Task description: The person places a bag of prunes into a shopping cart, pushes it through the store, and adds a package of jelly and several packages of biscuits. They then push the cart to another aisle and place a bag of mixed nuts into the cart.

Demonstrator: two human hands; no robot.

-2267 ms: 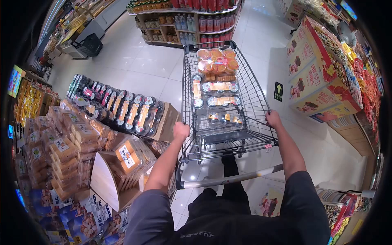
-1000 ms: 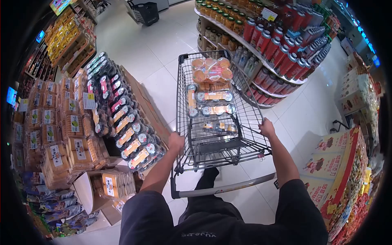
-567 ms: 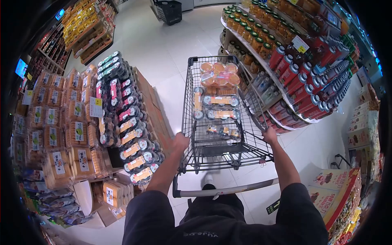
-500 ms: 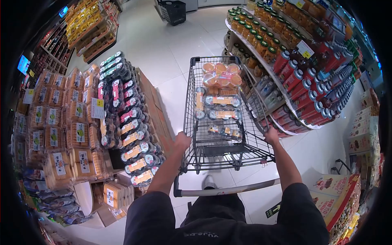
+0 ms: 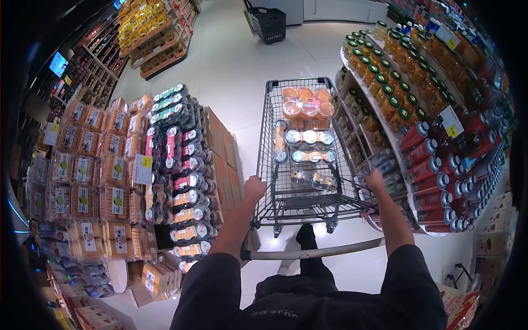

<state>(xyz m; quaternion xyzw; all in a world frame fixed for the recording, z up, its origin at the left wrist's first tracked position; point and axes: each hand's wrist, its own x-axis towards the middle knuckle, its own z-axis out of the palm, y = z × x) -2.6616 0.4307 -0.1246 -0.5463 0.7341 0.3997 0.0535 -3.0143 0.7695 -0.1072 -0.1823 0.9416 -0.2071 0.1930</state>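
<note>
The dark shirt [image 5: 341,308] has pale letters [image 5: 275,314] on it, too blurry to read. The cart [image 5: 312,203] is right in front of the person — the left hand [image 5: 255,189] is curled tight on one side of it, the right hand [image 5: 375,180] on the other. In the cart are packs of cups [image 5: 309,137], with labels too small to read, then orange packs [image 5: 308,103]. To its left sit tan snacks [image 5: 116,167]; to its right, red bottles [image 5: 432,165] and green-lidded jars [image 5: 379,85]. Far off is a black basket [image 5: 269,25].
</note>
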